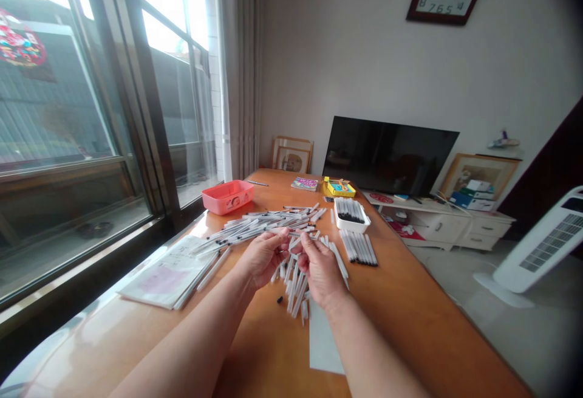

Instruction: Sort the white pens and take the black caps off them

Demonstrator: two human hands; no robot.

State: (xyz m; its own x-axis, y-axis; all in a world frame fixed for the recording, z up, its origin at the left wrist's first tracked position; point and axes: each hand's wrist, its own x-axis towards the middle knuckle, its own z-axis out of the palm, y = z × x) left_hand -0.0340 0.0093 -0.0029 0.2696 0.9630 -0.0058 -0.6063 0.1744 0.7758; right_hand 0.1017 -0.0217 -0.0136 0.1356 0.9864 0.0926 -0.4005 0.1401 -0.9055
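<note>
Over the middle of the table, my left hand (268,258) is closed in a pinch, and what its fingertips hold is too small to make out. Close beside it, my right hand (319,264) pinches a translucent pen part (296,241) between thumb and fingers. Below both hands lies a loose pile of clear pen caps (298,291), with one small black piece (279,299) next to it. Beyond them spreads a heap of white pen barrels (255,225), several with black ends. A row of black-tipped pens (358,247) lies right of my right hand.
A white box (359,226) holds more pens. A pink basket (228,197) stands at the back left, near papers (159,273). A yellow box (340,188) and a booklet (304,184) lie at the far end. A pale sheet (324,343) lies under my right forearm.
</note>
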